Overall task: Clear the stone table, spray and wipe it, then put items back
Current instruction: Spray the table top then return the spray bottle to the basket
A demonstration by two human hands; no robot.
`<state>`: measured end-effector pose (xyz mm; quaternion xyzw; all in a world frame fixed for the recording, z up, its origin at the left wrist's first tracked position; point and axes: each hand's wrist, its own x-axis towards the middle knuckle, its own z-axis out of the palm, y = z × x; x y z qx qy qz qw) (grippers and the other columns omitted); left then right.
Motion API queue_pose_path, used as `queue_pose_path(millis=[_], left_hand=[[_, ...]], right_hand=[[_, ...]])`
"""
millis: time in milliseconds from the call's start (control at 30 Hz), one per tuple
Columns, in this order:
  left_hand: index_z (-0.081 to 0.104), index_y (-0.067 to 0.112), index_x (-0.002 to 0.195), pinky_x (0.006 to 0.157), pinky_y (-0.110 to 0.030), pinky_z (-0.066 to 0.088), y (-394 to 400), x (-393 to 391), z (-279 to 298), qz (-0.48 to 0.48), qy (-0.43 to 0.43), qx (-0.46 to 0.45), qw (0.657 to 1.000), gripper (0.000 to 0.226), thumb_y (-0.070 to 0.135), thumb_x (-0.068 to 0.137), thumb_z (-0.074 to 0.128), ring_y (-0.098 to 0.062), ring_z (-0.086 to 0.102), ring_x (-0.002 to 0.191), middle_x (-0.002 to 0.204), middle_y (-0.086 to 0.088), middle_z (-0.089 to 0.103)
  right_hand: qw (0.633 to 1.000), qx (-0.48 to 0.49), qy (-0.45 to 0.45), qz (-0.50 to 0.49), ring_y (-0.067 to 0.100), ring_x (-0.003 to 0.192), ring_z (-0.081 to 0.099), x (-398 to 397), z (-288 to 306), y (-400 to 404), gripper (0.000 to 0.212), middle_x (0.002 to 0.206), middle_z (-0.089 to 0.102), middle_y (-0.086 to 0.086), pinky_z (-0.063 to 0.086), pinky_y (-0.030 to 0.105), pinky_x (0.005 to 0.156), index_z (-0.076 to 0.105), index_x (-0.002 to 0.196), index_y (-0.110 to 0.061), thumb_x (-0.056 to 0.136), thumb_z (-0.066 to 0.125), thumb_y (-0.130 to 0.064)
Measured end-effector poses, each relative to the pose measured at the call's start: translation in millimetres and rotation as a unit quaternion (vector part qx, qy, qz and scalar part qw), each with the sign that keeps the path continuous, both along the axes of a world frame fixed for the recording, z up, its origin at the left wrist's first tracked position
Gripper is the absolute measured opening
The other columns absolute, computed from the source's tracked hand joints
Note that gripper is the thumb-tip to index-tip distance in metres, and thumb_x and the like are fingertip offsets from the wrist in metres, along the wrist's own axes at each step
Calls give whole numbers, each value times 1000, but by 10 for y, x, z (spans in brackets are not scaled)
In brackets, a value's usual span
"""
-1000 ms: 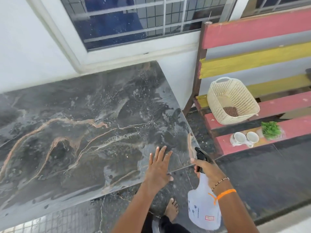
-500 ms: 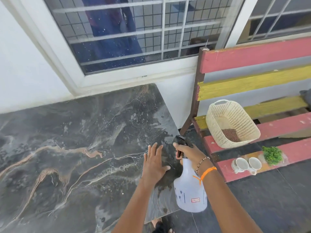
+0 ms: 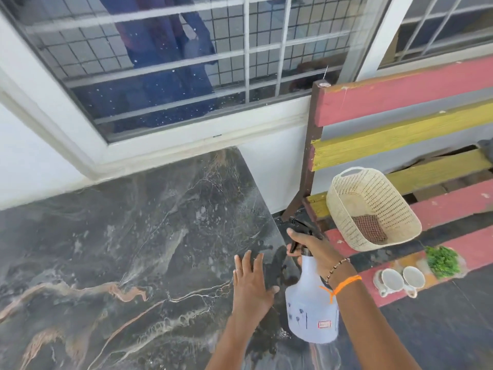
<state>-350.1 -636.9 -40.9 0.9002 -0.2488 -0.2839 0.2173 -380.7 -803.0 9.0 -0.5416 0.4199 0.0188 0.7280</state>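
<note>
We see left hand (image 3: 252, 287) flat, fingers spread, on stone table (image 3: 133, 249) near its right edge — right hand (image 3: 313, 248) just beside, wrapped around spray bottle (image 3: 312, 308) neck, bottle hanging below.

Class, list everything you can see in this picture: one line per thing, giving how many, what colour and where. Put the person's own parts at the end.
stone table: one, dark grey with tan and white veins, lower left, under the window
window: one, white frame with a grille, top
bench: one, red and yellow slats, right
basket: one, cream, on the bench seat
cups: two, white, on the front red slat
green plant: one, right of the cups
spray bottle: one, white with black trigger, held at the table's right edge
left hand: one, flat on the table
right hand: one, fingers around the bottle's neck; orange band and beads at the wrist
</note>
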Motion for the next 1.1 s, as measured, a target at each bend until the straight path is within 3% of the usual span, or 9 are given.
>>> queue_pose_path(millis=[67,167,267,400,533,633,733,833,1100], left_hand=[[13,22,146,119,-39,12,-184,9,43,-22,15,-29,999,76,32,86,59,-29,2,144,154,-1,12],[17,28,144,108,-30,30,-586,-9,112,-42,38,-74,996,70,29,87,59,-18,32,133,144,5,28],[21,35,141,100,-28,34,-1059,-52,163,-55,65,-112,990,63,30,88,56,-13,39,127,140,11,34],[29,38,137,95,-20,34,-1712,-88,166,-82,71,-129,986,56,33,88,56,-5,45,120,131,15,44],[36,36,134,73,-2,34,-2439,-95,140,-63,104,-136,983,52,32,87,57,3,49,103,117,19,46],[39,30,134,85,-15,43,-2955,-93,49,-37,132,-137,981,50,27,88,58,1,53,100,120,14,50],[39,26,135,94,-30,48,-3319,-128,-85,2,158,-120,980,51,24,88,58,-7,56,102,121,8,54],[37,28,135,89,-27,48,-3515,-163,-237,23,169,-98,980,51,22,88,58,-5,55,99,109,14,51],[38,25,135,85,-21,43,-3702,-117,-521,60,182,-45,980,50,20,89,57,-5,53,104,110,14,52]], right_hand=[[999,-8,-1,-32,22,82,62,-83,74,-163,20,83,66,10,51,28,63,67,88,-14,79,70,-32],[996,-75,-33,-39,15,76,61,-238,187,-490,15,72,62,2,50,23,56,64,76,-18,80,69,-32],[972,-221,-66,-31,-2,63,60,-381,276,-898,16,61,63,-11,43,8,51,60,69,-22,80,70,-29],[919,-391,-33,-21,26,59,56,-396,190,-1617,39,57,58,16,37,29,59,51,56,-9,80,68,-34],[905,-421,-14,-62,28,66,52,-267,-61,-2338,47,51,48,12,36,38,65,48,48,-9,82,66,-37],[855,-516,38,-14,27,76,50,-184,-302,-2827,36,58,44,1,34,40,77,55,54,-15,81,66,-36],[876,-480,45,29,27,67,50,-77,-605,-3252,14,89,44,9,45,33,74,56,73,-13,77,70,-14],[884,-456,76,64,32,76,57,32,-970,-3566,13,109,47,13,44,29,74,61,89,-8,77,67,-7],[902,-406,25,147,33,82,58,144,-1621,-3727,14,107,50,13,48,38,80,61,88,-1,77,58,7]])
